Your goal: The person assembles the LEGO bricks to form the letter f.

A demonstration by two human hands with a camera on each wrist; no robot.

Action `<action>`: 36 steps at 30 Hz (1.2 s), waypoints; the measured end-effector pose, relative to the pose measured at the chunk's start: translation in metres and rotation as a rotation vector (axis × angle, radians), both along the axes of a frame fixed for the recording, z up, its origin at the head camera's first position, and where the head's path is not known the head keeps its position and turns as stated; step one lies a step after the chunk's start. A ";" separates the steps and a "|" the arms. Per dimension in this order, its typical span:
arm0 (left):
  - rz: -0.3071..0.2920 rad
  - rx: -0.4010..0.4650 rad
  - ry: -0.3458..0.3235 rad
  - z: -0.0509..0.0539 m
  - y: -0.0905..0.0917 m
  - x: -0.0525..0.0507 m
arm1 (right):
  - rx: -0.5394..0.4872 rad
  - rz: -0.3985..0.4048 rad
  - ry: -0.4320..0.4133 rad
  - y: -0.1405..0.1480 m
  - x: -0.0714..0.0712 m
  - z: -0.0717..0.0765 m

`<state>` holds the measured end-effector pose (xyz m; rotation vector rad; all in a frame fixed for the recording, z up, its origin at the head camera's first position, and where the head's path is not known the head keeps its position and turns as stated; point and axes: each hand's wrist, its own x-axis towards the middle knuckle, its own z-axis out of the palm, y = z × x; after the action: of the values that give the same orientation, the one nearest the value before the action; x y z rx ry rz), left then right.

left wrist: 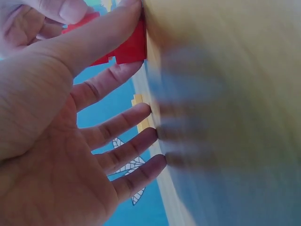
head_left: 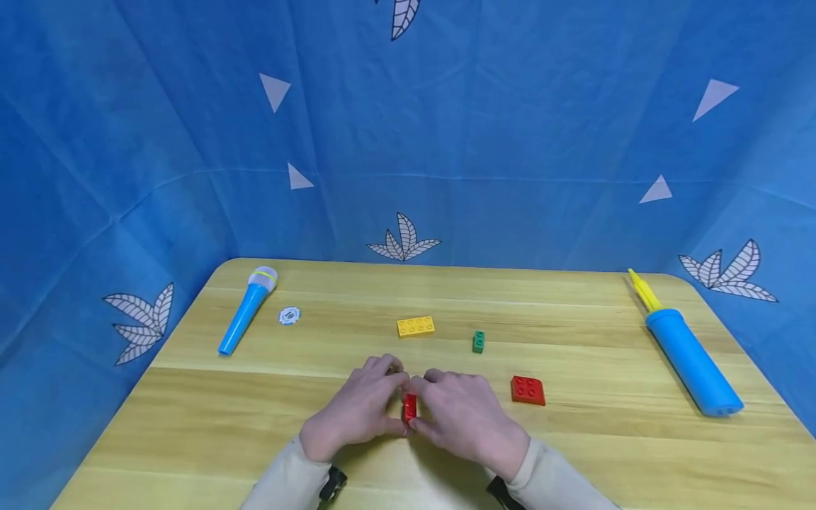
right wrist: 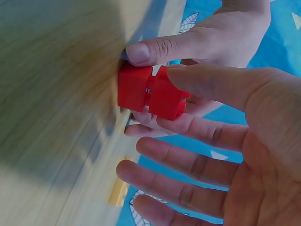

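Note:
Two red toy building bricks are stacked between my hands near the front of the table. My left hand (head_left: 357,411) pinches the lower red brick (right wrist: 132,89), which sits against the tabletop, between thumb and index finger. Thumb and index finger of my right hand (head_left: 467,412) pinch the upper red brick (right wrist: 163,96) just above it. A narrow gap with studs shows between the two bricks in the right wrist view. From the head view only a red strip of the upper brick (head_left: 410,409) is visible; the hands cover the rest. The other fingers of both hands are spread.
Beyond the hands lie a yellow brick (head_left: 416,326) and a small green brick (head_left: 479,342). A flat red brick (head_left: 528,390) is to the right. A toy microphone (head_left: 247,312) and a poker chip (head_left: 290,315) lie left; a blue hand pump (head_left: 691,361) lies far right.

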<state>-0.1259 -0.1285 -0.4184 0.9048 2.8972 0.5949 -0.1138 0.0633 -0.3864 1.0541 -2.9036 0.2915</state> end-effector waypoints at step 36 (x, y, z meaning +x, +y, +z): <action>0.007 0.041 -0.027 -0.002 0.002 0.000 | 0.162 -0.008 0.116 -0.015 0.000 0.001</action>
<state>-0.1261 -0.1264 -0.4201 0.8844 2.8760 0.6638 -0.1134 0.0484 -0.3855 1.0414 -2.8659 -0.0064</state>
